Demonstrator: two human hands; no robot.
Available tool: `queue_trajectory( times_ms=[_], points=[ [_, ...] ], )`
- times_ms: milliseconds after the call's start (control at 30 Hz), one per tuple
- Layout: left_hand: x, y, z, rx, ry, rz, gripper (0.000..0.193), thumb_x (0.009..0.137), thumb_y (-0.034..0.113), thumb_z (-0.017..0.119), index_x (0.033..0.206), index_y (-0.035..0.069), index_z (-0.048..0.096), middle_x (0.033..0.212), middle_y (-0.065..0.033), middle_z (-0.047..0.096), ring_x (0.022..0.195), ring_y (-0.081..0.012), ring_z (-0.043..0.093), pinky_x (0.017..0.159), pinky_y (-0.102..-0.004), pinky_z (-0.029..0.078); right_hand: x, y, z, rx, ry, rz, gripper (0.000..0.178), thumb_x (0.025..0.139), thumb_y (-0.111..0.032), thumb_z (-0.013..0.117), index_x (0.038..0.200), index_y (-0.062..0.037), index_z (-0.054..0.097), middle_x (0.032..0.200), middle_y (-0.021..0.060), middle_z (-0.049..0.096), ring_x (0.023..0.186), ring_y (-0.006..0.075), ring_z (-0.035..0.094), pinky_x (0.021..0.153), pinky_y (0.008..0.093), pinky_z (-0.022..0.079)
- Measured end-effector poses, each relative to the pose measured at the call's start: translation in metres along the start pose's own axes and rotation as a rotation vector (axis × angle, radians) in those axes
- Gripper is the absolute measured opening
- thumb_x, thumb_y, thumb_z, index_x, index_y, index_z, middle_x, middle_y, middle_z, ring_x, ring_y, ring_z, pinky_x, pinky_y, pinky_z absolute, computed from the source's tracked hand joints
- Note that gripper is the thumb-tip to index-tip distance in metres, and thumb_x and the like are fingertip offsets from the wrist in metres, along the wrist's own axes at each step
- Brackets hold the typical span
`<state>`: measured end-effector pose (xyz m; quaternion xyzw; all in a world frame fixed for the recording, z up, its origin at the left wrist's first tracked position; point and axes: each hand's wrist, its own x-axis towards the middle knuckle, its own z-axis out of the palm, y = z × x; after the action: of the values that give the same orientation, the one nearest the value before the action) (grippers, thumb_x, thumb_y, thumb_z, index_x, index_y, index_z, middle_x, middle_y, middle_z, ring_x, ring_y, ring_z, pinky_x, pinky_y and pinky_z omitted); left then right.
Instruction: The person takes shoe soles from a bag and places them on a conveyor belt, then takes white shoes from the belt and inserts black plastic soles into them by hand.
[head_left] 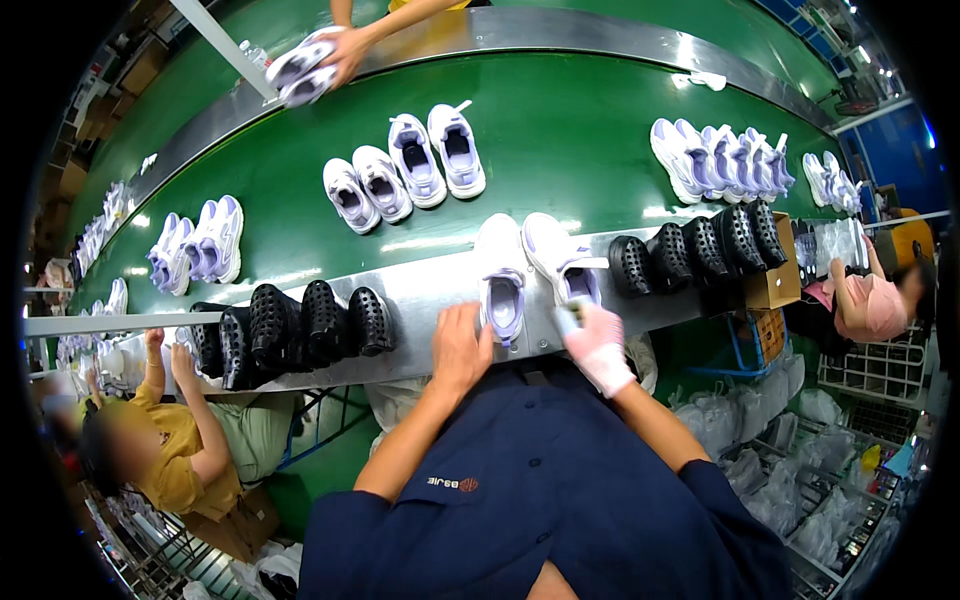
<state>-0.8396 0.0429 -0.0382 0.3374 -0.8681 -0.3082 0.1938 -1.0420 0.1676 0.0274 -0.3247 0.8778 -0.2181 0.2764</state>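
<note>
Two white and lavender sneakers stand side by side in front of me on the metal table edge, the left sneaker (501, 262) and the right sneaker (550, 245). Beside the heel of the left one is my bare left hand (460, 350), its thumb apart from the fingers, holding nothing that I can see. My right hand (600, 352), in a white and pinkish glove, is closed at the heel of the right sneaker. A small pale blue-grey piece (567, 322) shows at its fingertips; its kind is unclear.
Black perforated shoe forms stand left (325, 318) and right (708, 248) along the metal edge. On the green conveyor belt (560, 120) are several sneakers (412, 165) and a further row (715, 160). Across it, a co-worker's hands (350, 50) hold sneakers. Other people sit at both sides.
</note>
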Motion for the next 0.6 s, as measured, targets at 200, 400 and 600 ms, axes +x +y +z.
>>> queue_trajectory(
  times_ms=[200, 400, 600],
  points=[
    [0.001, 0.046, 0.019, -0.094, -0.188, 0.319, 0.058, 0.079, 0.002, 0.072, 0.135, 0.004, 0.055, 0.117, -0.0208, 0.060, 0.108, -0.0438, 0.059, 0.096, -0.0489, 0.049, 0.045, 0.107, 0.023, -0.054, 0.409, 0.026, 0.029, 0.079, -0.015, 0.065, 0.103, 0.0006, 0.067, 0.109, 0.0272, 0.065, 0.103, 0.0441, 0.064, 0.089, 0.0497, 0.052],
    [0.027, 0.071, 0.024, 0.184, -0.634, 0.024, 0.072, 0.080, 0.027, 0.079, 0.146, 0.019, 0.050, 0.095, -0.0247, 0.068, 0.104, -0.0470, 0.061, 0.086, -0.0513, 0.053, 0.022, 0.066, 0.065, -0.067, 0.180, -0.013, 0.036, 0.085, -0.030, 0.069, 0.102, 0.0023, 0.067, 0.100, 0.0293, 0.068, 0.100, 0.0472, 0.064, 0.089, 0.0514, 0.052],
    [0.043, 0.072, 0.060, 0.455, -0.637, 0.071, 0.044, 0.083, 0.040, 0.077, 0.116, 0.013, 0.067, 0.096, -0.0182, 0.072, 0.095, -0.0362, 0.066, 0.066, -0.0548, 0.051, 0.006, 0.075, 0.026, 0.221, -0.059, 0.054, 0.032, 0.089, -0.029, 0.072, 0.110, -0.0051, 0.071, 0.101, 0.0205, 0.074, 0.097, 0.0347, 0.071, 0.087, 0.0413, 0.054]
  ],
)
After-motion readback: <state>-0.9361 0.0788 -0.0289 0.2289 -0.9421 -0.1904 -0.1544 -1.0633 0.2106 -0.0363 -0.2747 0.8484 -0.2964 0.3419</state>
